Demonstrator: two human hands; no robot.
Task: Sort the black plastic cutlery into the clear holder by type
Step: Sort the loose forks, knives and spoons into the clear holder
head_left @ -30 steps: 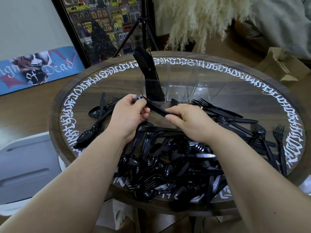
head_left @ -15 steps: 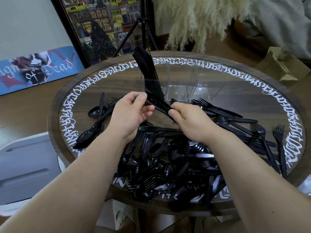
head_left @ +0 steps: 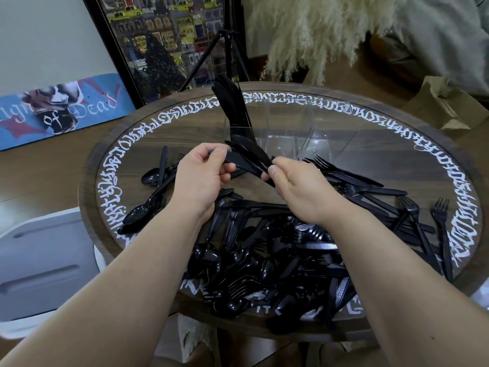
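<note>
While raised over the table (head_left: 370,144), left hand (head_left: 201,178) and right hand (head_left: 299,186) pinch knives (head_left: 248,157).

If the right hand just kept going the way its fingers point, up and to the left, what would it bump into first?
Most likely the left hand, which grips the far end of the same bundle of black knives that the right hand pinches. Beyond it lie loose spoons on the table. Depth is hard to judge from this one view.
</note>
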